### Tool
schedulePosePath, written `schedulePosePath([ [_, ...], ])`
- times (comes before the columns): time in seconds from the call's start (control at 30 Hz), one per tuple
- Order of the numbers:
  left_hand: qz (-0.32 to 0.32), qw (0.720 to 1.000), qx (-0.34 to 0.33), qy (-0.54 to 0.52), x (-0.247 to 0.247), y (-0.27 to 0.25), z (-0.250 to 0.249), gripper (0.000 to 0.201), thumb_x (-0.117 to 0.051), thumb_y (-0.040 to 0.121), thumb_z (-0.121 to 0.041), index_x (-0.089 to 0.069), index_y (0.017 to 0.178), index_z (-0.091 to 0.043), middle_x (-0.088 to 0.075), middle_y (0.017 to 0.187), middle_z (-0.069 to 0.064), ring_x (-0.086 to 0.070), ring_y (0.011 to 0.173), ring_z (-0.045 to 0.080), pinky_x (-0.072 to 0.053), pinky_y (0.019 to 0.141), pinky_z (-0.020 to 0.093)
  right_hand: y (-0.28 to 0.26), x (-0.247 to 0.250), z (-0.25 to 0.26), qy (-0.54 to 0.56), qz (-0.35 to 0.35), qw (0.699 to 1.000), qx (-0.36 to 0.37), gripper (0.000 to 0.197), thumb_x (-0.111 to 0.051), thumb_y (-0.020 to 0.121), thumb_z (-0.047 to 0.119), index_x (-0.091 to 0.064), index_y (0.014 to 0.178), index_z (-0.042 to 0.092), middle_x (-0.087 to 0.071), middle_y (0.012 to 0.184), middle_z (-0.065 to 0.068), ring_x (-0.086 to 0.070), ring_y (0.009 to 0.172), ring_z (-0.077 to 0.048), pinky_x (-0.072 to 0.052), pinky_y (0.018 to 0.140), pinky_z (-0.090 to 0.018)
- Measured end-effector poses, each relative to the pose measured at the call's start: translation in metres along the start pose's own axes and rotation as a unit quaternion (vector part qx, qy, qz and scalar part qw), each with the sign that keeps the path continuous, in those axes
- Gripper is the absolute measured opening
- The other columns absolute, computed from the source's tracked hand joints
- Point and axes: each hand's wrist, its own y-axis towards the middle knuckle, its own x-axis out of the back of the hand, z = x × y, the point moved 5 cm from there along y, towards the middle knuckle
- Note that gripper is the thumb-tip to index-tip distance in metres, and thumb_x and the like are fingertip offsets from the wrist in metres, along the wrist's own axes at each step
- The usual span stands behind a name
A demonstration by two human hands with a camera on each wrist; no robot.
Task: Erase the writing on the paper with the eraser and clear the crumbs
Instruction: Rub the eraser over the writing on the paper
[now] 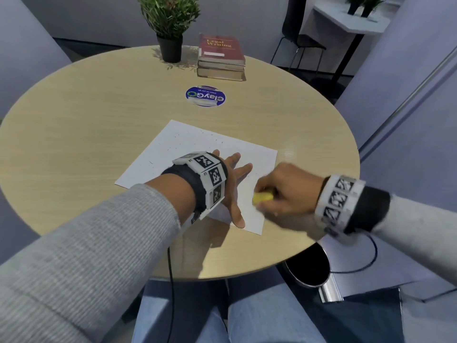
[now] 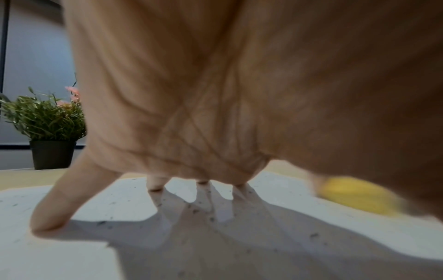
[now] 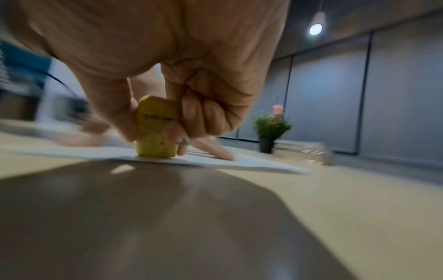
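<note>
Paper: a white sheet of paper (image 1: 202, 147) lies flat on the round, light wooden table (image 1: 99, 115), turned at a slant, near the edge by the person.
Left hand: the left hand (image 1: 231, 184) lies flat on the paper with its fingers (image 2: 55, 204) straight and spread out. It presses the sheet down and holds nothing.
Right hand: the right hand (image 1: 286, 191) is curled round a small yellow block eraser (image 3: 155, 130). The grip is tight, thumb on one side and fingers on the other.
Eraser: it stands on end, and its bottom touches the paper close to the sheet's near right edge, just beside the left hand.
Crumbs: small dark eraser crumbs (image 1: 195, 139) are dotted over the far part of the paper and around the left hand.
Writing: the hand is blurred, so it is hard to say if any marks sit under the eraser.
Far side of table: a green plant in a black pot (image 1: 169, 30), a stack of books with a red one on top (image 1: 221, 56), and a round blue sticker (image 1: 205, 96).
Below the table: blue jeans (image 1: 259, 315) and a round black bin (image 1: 309, 266).
</note>
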Motion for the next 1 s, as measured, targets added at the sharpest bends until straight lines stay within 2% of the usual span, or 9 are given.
schedulePosePath([
  [0.1, -0.003, 1.000, -0.015, 0.026, 0.006, -0.008, -0.003, 0.132, -0.059, 0.068, -0.085, 0.025, 0.153, -0.028, 0.026, 0.161, -0.003, 0.024, 0.148, 0.031, 0.010, 0.118, 0.053, -0.018, -0.015, 0.029, 0.015, 0.061, 0.997, 0.052, 0.033, -0.056, 0.080, 0.045, -0.071, 0.089, 0.017, -0.065, 0.064, 0.004, -0.055, 0.054, -0.014, -0.045, 0.056, -0.024],
  [0.23, -0.018, 1.000, -0.007, 0.012, 0.004, -0.008, -0.002, 0.135, -0.061, 0.064, -0.087, 0.023, 0.154, -0.030, 0.024, 0.163, 0.003, 0.019, 0.149, 0.036, 0.005, 0.120, 0.056, 0.007, 0.012, -0.018, -0.030, -0.018, 0.999, -0.039, 0.033, -0.061, 0.080, 0.044, -0.072, 0.091, 0.015, -0.063, 0.066, 0.005, -0.049, 0.058, -0.011, -0.045, 0.063, -0.025],
  [0.3, -0.013, 1.000, -0.001, 0.013, 0.001, -0.001, 0.000, 0.140, -0.061, 0.057, -0.090, 0.023, 0.153, -0.032, 0.023, 0.163, 0.004, 0.016, 0.149, 0.039, 0.000, 0.120, 0.059, 0.007, 0.009, -0.016, -0.031, -0.026, 0.999, -0.030, 0.030, -0.062, 0.080, 0.041, -0.072, 0.090, 0.015, -0.066, 0.066, 0.002, -0.049, 0.057, -0.012, -0.040, 0.060, -0.022],
  [0.43, 0.009, 1.000, 0.013, -0.015, 0.002, 0.003, 0.006, 0.144, -0.062, 0.049, -0.093, 0.025, 0.151, -0.039, 0.026, 0.162, -0.002, 0.019, 0.147, 0.043, -0.001, 0.118, 0.062, -0.019, -0.017, 0.033, 0.013, 0.062, 0.997, 0.038, 0.028, -0.056, 0.080, 0.042, -0.070, 0.084, 0.018, -0.064, 0.061, 0.003, -0.049, 0.051, -0.011, -0.040, 0.053, -0.021],
  [0.6, -0.015, 1.000, 0.009, 0.002, -0.004, 0.007, 0.004, 0.143, -0.060, 0.051, -0.093, 0.023, 0.152, -0.037, 0.023, 0.163, 0.000, 0.015, 0.148, 0.044, -0.005, 0.118, 0.064, 0.003, 0.013, -0.028, -0.025, -0.026, 0.998, -0.056, 0.029, -0.062, 0.079, 0.043, -0.072, 0.088, 0.017, -0.064, 0.066, 0.006, -0.059, 0.063, -0.015, -0.044, 0.062, -0.023],
  [0.67, 0.004, 1.000, 0.019, -0.010, -0.002, 0.011, 0.006, 0.144, -0.063, 0.048, -0.092, 0.023, 0.151, -0.041, 0.024, 0.162, -0.003, 0.015, 0.148, 0.044, -0.006, 0.116, 0.065, -0.003, 0.007, -0.014, -0.006, -0.020, 0.999, -0.027, 0.028, -0.063, 0.078, 0.042, -0.072, 0.087, 0.017, -0.059, 0.062, 0.008, -0.054, 0.057, -0.012, -0.041, 0.059, -0.021],
  [0.8, 0.019, 1.000, 0.016, -0.015, -0.001, 0.017, 0.008, 0.149, -0.060, 0.040, -0.095, 0.025, 0.150, -0.041, 0.027, 0.162, -0.003, 0.018, 0.147, 0.044, -0.006, 0.117, 0.067, -0.021, -0.013, 0.025, 0.024, 0.058, 0.997, 0.035, 0.030, -0.057, 0.080, 0.044, -0.071, 0.089, 0.019, -0.064, 0.064, 0.006, -0.053, 0.053, -0.008, -0.041, 0.056, -0.019],
  [0.93, 0.025, 0.999, 0.025, -0.022, -0.007, 0.021, 0.009, 0.157, -0.048, 0.019, -0.097, 0.026, 0.147, -0.046, 0.025, 0.162, -0.004, 0.019, 0.146, 0.047, -0.002, 0.115, 0.069, 0.002, 0.011, -0.023, -0.018, -0.016, 0.999, -0.042, 0.032, -0.059, 0.078, 0.045, -0.072, 0.089, 0.018, -0.063, 0.065, 0.009, -0.056, 0.059, -0.007, -0.042, 0.061, -0.022],
  [1.0, 0.030, 0.999, 0.024, -0.021, -0.007, 0.022, 0.009, 0.157, -0.049, 0.019, -0.097, 0.027, 0.146, -0.046, 0.026, 0.162, -0.004, 0.021, 0.146, 0.046, 0.001, 0.115, 0.068, 0.002, 0.010, -0.021, -0.023, -0.027, 0.999, -0.032, 0.027, -0.062, 0.078, 0.040, -0.072, 0.088, 0.017, -0.060, 0.063, 0.009, -0.053, 0.056, -0.007, -0.044, 0.060, -0.023],
])
